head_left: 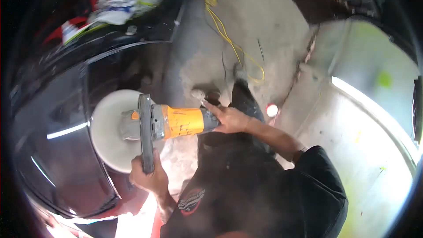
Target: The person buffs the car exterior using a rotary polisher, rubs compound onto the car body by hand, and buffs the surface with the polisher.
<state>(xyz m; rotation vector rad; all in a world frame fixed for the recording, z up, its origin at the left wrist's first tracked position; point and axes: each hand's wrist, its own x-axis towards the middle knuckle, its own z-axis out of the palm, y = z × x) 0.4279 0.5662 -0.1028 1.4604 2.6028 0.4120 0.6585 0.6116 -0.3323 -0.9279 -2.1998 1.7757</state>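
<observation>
An orange and grey power polisher [184, 121] lies across the middle of the view. Its large round white pad [108, 139] is against or just over a glossy black car panel [53, 105]; the exact contact is hidden. My left hand [150, 176] is wrapped round the lower end of the dark front handle [146, 132]. At the rear end of the polisher, my right hand [231, 120] grips the dark grey body, with a finger stretched along it.
A yellow cord [220, 26] lies looped on the concrete floor [264, 22]. White and red items [114, 4] are at the upper left. A pale panel [352, 136] with a bright light streak stands on the right. A small round light [272, 110] shows near my right forearm.
</observation>
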